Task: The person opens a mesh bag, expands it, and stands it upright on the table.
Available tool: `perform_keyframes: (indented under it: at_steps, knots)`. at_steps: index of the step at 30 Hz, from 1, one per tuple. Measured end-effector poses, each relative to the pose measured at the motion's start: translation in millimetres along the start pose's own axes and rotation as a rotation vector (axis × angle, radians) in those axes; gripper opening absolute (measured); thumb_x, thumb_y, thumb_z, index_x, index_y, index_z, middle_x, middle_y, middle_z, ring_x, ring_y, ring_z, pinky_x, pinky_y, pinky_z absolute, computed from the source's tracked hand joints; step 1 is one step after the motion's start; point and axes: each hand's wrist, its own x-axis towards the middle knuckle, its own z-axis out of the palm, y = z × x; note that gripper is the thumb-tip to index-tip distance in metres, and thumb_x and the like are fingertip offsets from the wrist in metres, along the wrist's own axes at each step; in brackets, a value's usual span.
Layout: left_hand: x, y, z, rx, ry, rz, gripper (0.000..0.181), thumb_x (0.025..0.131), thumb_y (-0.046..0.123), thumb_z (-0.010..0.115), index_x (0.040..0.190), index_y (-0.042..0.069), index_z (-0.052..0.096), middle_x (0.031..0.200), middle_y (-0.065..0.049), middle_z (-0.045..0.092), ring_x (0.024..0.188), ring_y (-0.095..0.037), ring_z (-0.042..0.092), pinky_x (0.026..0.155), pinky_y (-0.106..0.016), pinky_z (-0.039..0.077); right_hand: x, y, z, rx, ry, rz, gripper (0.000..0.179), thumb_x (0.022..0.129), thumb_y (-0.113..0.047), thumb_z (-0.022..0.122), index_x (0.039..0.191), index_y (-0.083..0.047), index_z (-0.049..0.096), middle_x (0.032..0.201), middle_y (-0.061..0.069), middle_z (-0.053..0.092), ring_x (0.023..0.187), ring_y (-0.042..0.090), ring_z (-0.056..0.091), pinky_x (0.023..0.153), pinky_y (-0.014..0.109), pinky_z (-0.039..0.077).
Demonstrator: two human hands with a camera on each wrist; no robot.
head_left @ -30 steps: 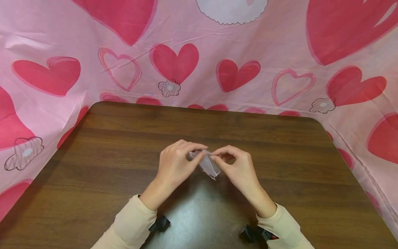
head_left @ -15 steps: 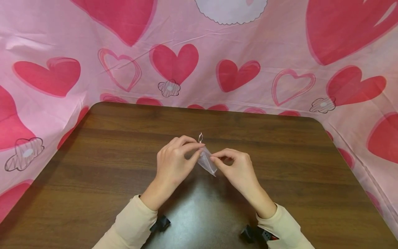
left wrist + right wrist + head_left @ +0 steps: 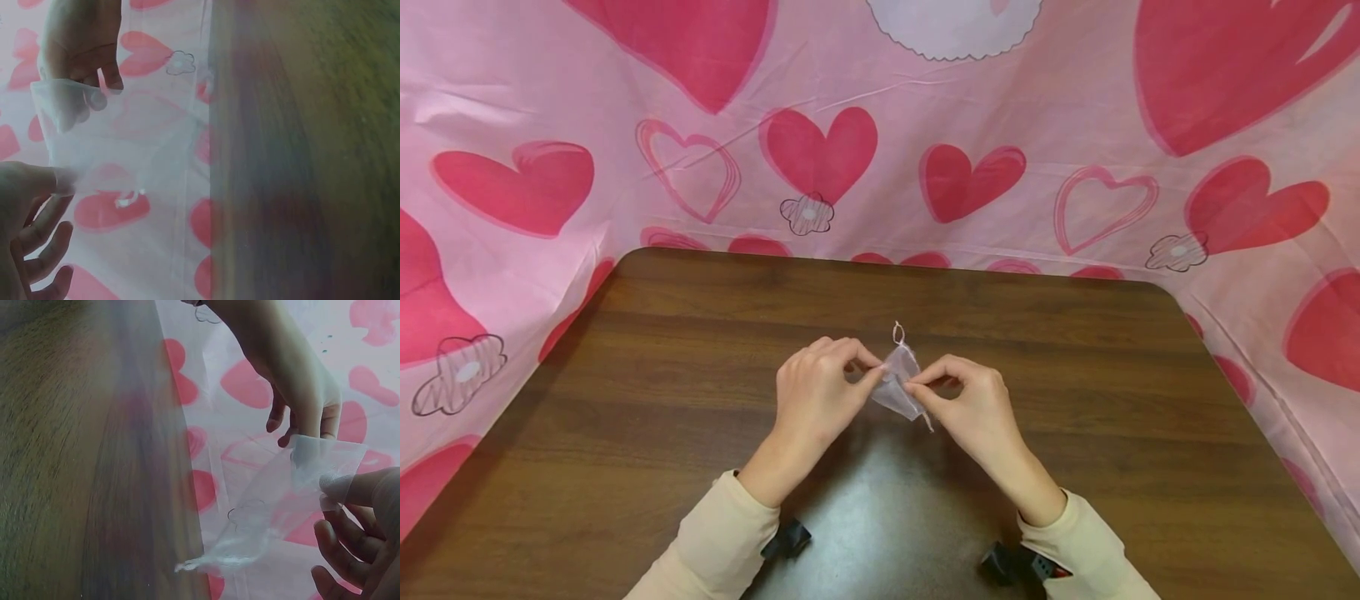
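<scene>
Head view shows the left hand (image 3: 817,390) and right hand (image 3: 973,406) pinching a sheer pouch (image 3: 896,394) over mid-worktop (image 3: 700,379), a cord loop (image 3: 898,333) at its far corner. Both wrist views add fingers visible through the fabric. Worktop stretches wide either side; its far edge, well apart, meets a heart-printed backdrop (image 3: 898,137).

Here we are: my left forearm (image 3: 718,537) and right forearm (image 3: 1086,542) slant inward, backs of the hands in plain sight! My left hand (image 3: 820,387) pinches, thumb (image 3: 868,382) against index finger (image 3: 861,351); my right hand (image 3: 967,392) mirrors it, tips near but apart, and its spare fingers (image 3: 342,555) bend loosely, spread out.
</scene>
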Motion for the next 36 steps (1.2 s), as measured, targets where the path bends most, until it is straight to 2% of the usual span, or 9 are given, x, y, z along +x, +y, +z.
perform_keyframes:
  at_steps: [4, 8, 13, 16, 21, 24, 28, 32, 36]
  knots:
    - [0.2, 0.5, -0.5, 0.0, -0.03, -0.023, 0.019, 0.073, 0.024, 0.088, 0.075, 0.026, 0.069, 0.066, 0.013, 0.06, 0.06, -0.007, 0.053, 0.052, -0.029, 0.04, 1.1, 0.6, -1.1, -0.02, 0.011, 0.008, 0.013, 0.074, -0.009, 0.087, 0.078, -0.015, 0.076, 0.075, -0.009, 0.071, 0.068, 0.007, 0.063, 0.067, 0.035, 0.054]
    - [-1.1, 2.4, -1.0, -0.017, -0.066, -0.029, 0.021, 0.075, 0.025, 0.088, 0.081, 0.026, 0.068, 0.072, 0.014, 0.06, 0.066, -0.006, 0.055, 0.054, -0.029, 0.042, 1.3, 1.6, -4.7, -0.036, 0.006, 0.024, 0.013, 0.075, -0.01, 0.087, 0.08, -0.014, 0.076, 0.076, -0.01, 0.071, 0.069, 0.007, 0.063, 0.069, 0.036, 0.054]
    - [-0.5, 3.4, -0.6, -0.064, -0.09, 0.048, 0.03, 0.077, 0.026, 0.086, 0.103, 0.025, 0.071, 0.098, 0.013, 0.066, 0.087, -0.009, 0.062, 0.059, -0.032, 0.049, 2.5, 4.7, -6.3, -0.065, -0.003, 0.017, 0.011, 0.077, -0.008, 0.085, 0.082, -0.012, 0.076, 0.077, -0.008, 0.072, 0.07, 0.008, 0.065, 0.069, 0.04, 0.055]
    - [0.1, 3.6, -0.1, -0.08, -0.112, 0.105, 0.03, 0.079, 0.028, 0.085, 0.106, 0.025, 0.074, 0.106, 0.013, 0.067, 0.094, -0.009, 0.061, 0.063, -0.031, 0.05, 3.1, 5.6, -5.1, -0.077, -0.006, 0.01, 0.011, 0.078, -0.01, 0.085, 0.082, -0.014, 0.075, 0.076, -0.009, 0.071, 0.07, 0.007, 0.064, 0.068, 0.041, 0.055]
    - [0.4, 3.0, 0.2, -0.023, -0.099, 0.154, 0.012, 0.082, 0.026, 0.081, 0.093, 0.028, 0.079, 0.095, 0.015, 0.071, 0.087, -0.007, 0.061, 0.064, -0.028, 0.05, 2.9, 6.6, -2.4, -0.063, -0.025, 0.006, 0.011, 0.078, -0.011, 0.085, 0.084, -0.015, 0.076, 0.079, -0.01, 0.071, 0.072, 0.007, 0.065, 0.07, 0.039, 0.055]
    - [0.7, 2.1, -0.1, 0.015, -0.059, 0.131, 0.009, 0.08, 0.024, 0.081, 0.087, 0.029, 0.079, 0.087, 0.016, 0.071, 0.082, -0.007, 0.062, 0.061, -0.029, 0.049, 2.1, 6.1, -1.8, -0.06, -0.055, 0.009, 0.012, 0.08, -0.012, 0.084, 0.089, -0.014, 0.077, 0.081, -0.008, 0.072, 0.072, 0.007, 0.064, 0.07, 0.039, 0.055]
    - [1.0, 0.9, -0.9, 0.023, -0.033, 0.074, 0.01, 0.078, 0.024, 0.084, 0.084, 0.03, 0.079, 0.082, 0.016, 0.07, 0.077, -0.007, 0.061, 0.058, -0.031, 0.048, 1.8, 5.8, -2.0, -0.071, -0.094, 0.017, 0.012, 0.081, -0.014, 0.082, 0.093, -0.012, 0.079, 0.084, -0.007, 0.073, 0.074, 0.008, 0.065, 0.071, 0.041, 0.055]
    - [1.3, 1.0, -1.5, 0.012, -0.042, 0.056, 0.01, 0.079, 0.025, 0.083, 0.084, 0.031, 0.078, 0.081, 0.016, 0.07, 0.074, -0.007, 0.06, 0.056, -0.032, 0.047, 2.0, 6.0, -2.9, -0.095, -0.097, 0.01, 0.009, 0.082, -0.014, 0.082, 0.09, -0.013, 0.08, 0.085, -0.006, 0.074, 0.077, 0.01, 0.067, 0.071, 0.039, 0.055]
    - [0.9, 2.3, -2.2, 0.003, -0.095, 0.074, 0.012, 0.08, 0.028, 0.083, 0.09, 0.031, 0.077, 0.082, 0.017, 0.069, 0.073, -0.006, 0.058, 0.057, -0.03, 0.046, 2.3, 6.1, -2.9, -0.109, -0.074, -0.005, 0.008, 0.079, -0.013, 0.084, 0.085, -0.014, 0.079, 0.081, -0.007, 0.073, 0.075, 0.011, 0.067, 0.071, 0.038, 0.055]
